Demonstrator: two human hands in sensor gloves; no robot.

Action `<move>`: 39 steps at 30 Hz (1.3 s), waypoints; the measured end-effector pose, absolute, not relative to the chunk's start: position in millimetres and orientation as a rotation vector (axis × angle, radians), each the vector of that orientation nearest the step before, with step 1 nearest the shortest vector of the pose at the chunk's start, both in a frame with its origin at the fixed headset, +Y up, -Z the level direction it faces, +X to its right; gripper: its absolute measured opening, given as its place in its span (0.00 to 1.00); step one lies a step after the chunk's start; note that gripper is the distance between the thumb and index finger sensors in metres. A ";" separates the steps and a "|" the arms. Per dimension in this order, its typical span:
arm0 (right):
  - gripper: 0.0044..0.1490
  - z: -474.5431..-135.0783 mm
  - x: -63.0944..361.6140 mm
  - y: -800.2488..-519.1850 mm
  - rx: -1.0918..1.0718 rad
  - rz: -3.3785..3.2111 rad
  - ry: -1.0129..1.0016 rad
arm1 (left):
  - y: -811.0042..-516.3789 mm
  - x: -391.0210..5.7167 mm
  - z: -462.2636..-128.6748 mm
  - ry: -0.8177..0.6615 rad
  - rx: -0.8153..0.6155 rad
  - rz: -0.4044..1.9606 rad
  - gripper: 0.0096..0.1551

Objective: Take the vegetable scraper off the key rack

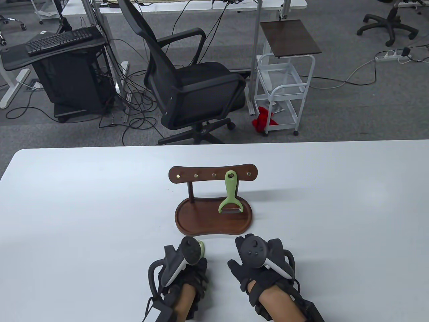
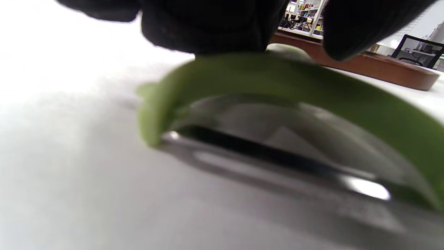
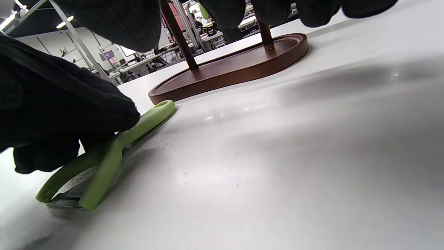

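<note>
Both gloved hands rest low on the white bench [image 1: 83,208]. Left hand [image 1: 182,268] presses a green scraper [image 3: 104,156] flat on the bench, fingers curled over its handle. Right hand [image 1: 261,265] lies open, holding nothing. Another green scraper [image 1: 230,194] hangs on the key rack [image 1: 187,174], above its wooden tray [image 1: 201,224].

Black knit gloves cover the left hand [image 1: 187,271] and right hand [image 1: 258,271]. Dark grey-and-white trackers are strapped on top. Bare forearms show below.
</note>
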State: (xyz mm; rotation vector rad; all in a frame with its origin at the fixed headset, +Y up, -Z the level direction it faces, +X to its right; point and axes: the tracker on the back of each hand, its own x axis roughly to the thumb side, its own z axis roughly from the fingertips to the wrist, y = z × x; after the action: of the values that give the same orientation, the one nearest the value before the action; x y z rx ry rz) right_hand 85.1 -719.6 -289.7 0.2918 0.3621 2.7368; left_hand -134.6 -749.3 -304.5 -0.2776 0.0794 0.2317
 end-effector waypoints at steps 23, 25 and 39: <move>0.47 -290.4 83.4 -723.3 0.303 2.743 0.364 | -732.0 -150.0 -298.3 -0.279 -0.062 0.187 0.47; 0.48 -290.4 83.2 -723.8 0.301 2.746 0.366 | -735.8 -150.8 -299.7 -0.273 -0.078 0.184 0.47; 0.51 -292.3 79.4 -725.2 0.278 2.727 0.316 | -739.5 -152.0 -304.2 -0.262 -0.133 0.166 0.47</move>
State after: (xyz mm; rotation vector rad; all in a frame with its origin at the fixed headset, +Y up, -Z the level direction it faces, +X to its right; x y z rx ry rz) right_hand 79.4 -725.2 -292.3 0.2777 0.3163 2.7275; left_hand -152.0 -739.5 -304.2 -0.1330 -0.2625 0.1663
